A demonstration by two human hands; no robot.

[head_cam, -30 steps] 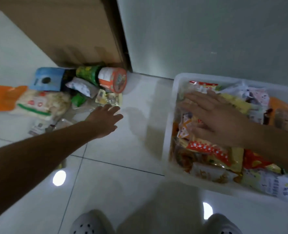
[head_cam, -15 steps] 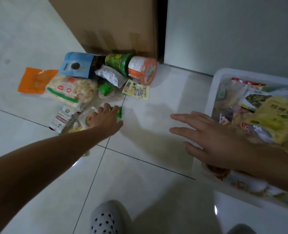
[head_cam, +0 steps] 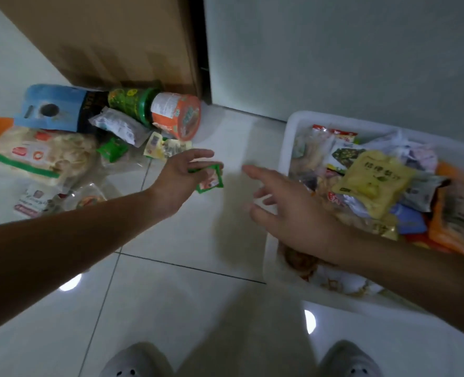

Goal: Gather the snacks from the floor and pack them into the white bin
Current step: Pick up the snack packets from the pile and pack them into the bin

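Down at the bottom edge, the toes of my pale perforated clogs stand on the glossy white tiled floor. Both my bare forearms reach forward over it.

My left hand pinches a small square sachet with a green border and red-and-white print. My thumb and curled fingers grip its left edge, so most of the packet sticks out to the right of my fingertips. It lies between my two hands, apart from the right one.

My right hand holds nothing. Its fingers are spread and relaxed, pointing left towards the sachet, and its wrist crosses the near left corner of the white plastic bin. The bin is heaped with packets, with a yellow pouch with dark lettering on top.

Farther off, to the left, more snacks lie piled on the tiles:
- a large clear bag with a green stripe
- a small yellow sachet, just beyond my left fingers
- a blue pouch
- a green jar on its side
- an orange-lidded tub, also on its side

They rest against a brown cardboard box.
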